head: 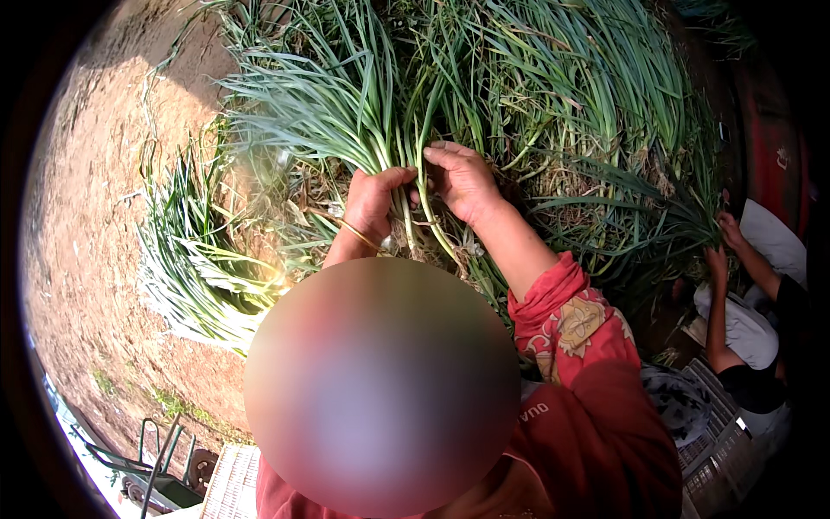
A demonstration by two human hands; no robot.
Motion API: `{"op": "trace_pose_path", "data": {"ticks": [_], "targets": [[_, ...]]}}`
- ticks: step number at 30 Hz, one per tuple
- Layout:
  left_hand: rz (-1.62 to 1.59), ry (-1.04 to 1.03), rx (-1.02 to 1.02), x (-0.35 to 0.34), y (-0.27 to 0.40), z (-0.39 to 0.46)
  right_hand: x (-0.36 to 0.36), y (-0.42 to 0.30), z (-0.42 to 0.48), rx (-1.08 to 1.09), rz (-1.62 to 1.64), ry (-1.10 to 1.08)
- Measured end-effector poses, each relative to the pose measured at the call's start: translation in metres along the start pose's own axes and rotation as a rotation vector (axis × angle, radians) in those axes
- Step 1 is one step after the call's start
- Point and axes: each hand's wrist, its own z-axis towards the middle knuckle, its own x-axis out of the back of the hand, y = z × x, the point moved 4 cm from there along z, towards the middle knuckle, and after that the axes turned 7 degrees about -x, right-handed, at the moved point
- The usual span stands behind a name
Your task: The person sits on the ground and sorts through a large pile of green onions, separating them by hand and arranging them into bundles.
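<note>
My left hand (372, 202) is closed around a bunch of green onions (363, 133), their long leaves fanning out up and to the left and their roots hanging below. Close on its right, my right hand (463, 178) has thumb and fingers at a green onion stalk (423, 188) with a rooted lower end; part of its grip is hidden behind the stalk. A large heap of green onions (583, 71) spreads beyond both hands. Another pile of green onions (194, 266) lies on the soil to the left.
At the right, a co-worker's hands (723, 237) hold green onions. Plastic crates (710, 447) stand at lower right, and a pale woven crate (230, 480) at lower left. A green metal cart (162, 483) with wheels is beside it. Bare soil (91, 214) extends along the left.
</note>
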Motion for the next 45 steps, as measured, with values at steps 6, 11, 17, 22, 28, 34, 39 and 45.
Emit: {"op": "trace_pose_path", "data": {"ticks": [6, 11, 17, 22, 28, 34, 39, 45], "targets": [[0.072, -0.004, 0.014, 0.002, -0.001, 0.001, -0.002, -0.007, 0.002, 0.148, -0.321, 0.088], [-0.026, -0.063, -0.041, 0.0, -0.004, 0.006, 0.0, -0.013, -0.003, 0.324, -0.793, 0.239], [-0.069, -0.062, -0.023, 0.001, 0.01, 0.011, -0.004, -0.006, -0.037, 0.358, -0.187, -0.01], [-0.055, -0.019, -0.059, 0.014, 0.021, 0.016, 0.01, -0.013, -0.101, 0.207, -0.439, -0.259], [-0.057, 0.06, -0.147, 0.017, 0.029, 0.026, 0.064, -0.013, -0.181, -0.178, -0.977, -0.295], [-0.022, 0.075, -0.13, 0.017, 0.032, 0.031, 0.075, -0.023, -0.212, -0.571, -1.858, -0.238], [-0.051, 0.056, -0.18, 0.002, 0.032, 0.019, 0.021, -0.032, -0.146, 0.328, -1.407, 0.022], [-0.241, -0.153, -0.085, 0.004, 0.021, 0.003, -0.009, 0.019, -0.087, 0.176, -0.95, -0.054]]}}
